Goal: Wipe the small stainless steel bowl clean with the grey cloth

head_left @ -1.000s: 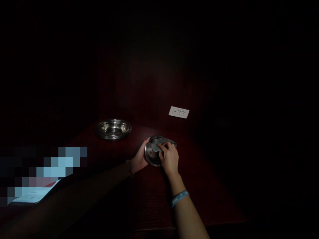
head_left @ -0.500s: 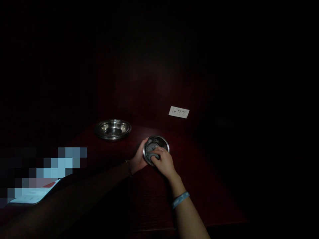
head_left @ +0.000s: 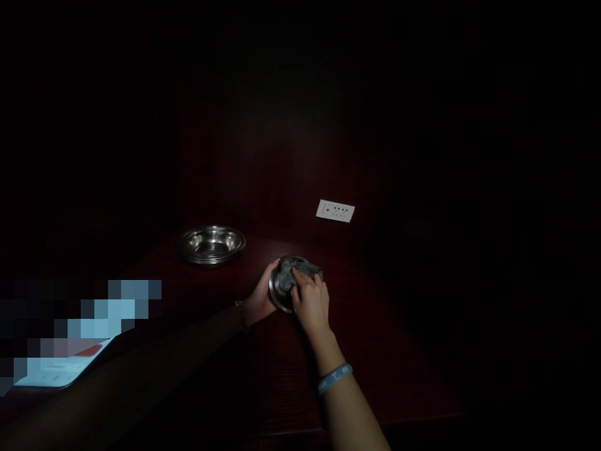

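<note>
A shiny metal bowl (head_left: 277,298) is tilted toward me above the dark red table. My left hand (head_left: 261,299) grips its left side, with the fingers hidden behind the bowl. In my right hand (head_left: 311,304) is a grey cloth (head_left: 300,273), pressed against the bowl's inside and bunched over its far rim. The cloth and my fingers cover most of the bowl's inner surface.
Stacked metal dishes (head_left: 211,245) stand at the left on the table (head_left: 375,363). A white socket plate (head_left: 335,211) is on the wall behind. A lit screen (head_left: 61,369), partly pixelated, lies at the lower left. Everything around is very dark.
My right hand moved the cloth from the bowl's far right side down into its inside, then back up toward the far rim. The bowl shifted slightly left, still in my left hand.
</note>
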Tool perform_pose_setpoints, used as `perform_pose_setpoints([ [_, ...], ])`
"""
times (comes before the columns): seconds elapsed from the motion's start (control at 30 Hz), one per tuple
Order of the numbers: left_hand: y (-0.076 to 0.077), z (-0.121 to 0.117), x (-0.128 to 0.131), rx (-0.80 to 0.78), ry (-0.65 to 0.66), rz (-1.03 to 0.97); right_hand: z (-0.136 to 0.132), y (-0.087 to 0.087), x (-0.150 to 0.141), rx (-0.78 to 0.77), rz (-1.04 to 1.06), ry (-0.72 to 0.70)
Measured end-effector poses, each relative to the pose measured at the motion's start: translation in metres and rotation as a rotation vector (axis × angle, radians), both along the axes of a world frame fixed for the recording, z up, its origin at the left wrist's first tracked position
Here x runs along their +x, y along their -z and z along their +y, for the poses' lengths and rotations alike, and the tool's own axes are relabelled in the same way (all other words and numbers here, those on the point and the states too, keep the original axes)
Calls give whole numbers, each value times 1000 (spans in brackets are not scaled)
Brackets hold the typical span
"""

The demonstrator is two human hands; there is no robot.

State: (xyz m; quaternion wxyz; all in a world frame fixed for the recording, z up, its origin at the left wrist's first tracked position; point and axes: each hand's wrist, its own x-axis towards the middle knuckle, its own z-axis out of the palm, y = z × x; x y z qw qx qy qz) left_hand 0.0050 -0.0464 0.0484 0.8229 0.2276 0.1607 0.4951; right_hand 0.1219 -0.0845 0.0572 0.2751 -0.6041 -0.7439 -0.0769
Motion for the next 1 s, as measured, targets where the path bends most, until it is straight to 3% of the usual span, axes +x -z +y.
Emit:
perform_pose_setpoints([
  [0.13, 1, 2, -1, 12, -30, -18, 6, 10, -3, -70, 186, -226],
  [0.2, 2, 3, -1, 19, -36, -8, 8, 11, -2, -126, 261, -257],
  [0.33, 4, 4, -1, 56, -41, 18, 7, 3, 5, -172, 167, -153],
  [0.47, 4, 1, 0, 73, -57, 15, -1, -11, 15, -44, -48, -39],
  [0.53, 3, 0, -2, 55, -59, 3, -3, -14, 20, 62, 56, 17],
  [0.73, 5, -1, -6, 44, -21, 5, 6, -9, 33, 395, 713, 240],
  [0.83, 6, 0, -6, 46, -25, -4, 15, -2, 37, 389, 785, 326],
  [1.0, 5, -1, -4, 43, -42, -24, 21, 7, 33, 220, 824, 190],
])
